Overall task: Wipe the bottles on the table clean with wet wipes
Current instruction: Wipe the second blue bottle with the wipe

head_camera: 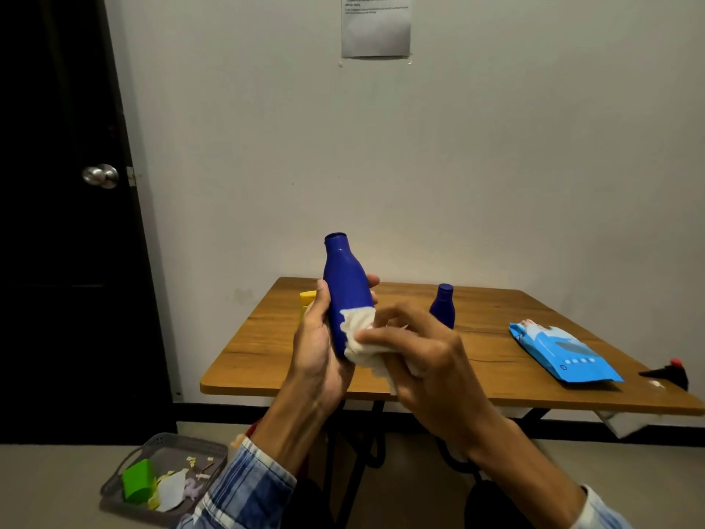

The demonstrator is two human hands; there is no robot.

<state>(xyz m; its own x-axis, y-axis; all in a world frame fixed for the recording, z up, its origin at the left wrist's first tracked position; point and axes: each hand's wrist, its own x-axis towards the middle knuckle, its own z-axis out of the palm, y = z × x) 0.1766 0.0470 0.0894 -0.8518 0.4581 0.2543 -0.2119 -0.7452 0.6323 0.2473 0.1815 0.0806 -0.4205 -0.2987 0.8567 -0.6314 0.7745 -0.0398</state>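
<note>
Grip as I see it: left hand (318, 337) wraps blue bottle (346, 284), upright, mid-frame above tabletop's (263, 345) near edge. Right hand (431, 360) pinches white wipe (364, 339) vs bottle's lower body. 2nd blue bottle (443, 305) stands on tabletop behind; wipes pack (560, 351) at right of frame.

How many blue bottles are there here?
2. The big bottle is gripped in the left hand, the right hand pressing a wipe on it; the small bottle stands on the table, partly hidden behind the right hand.
</note>
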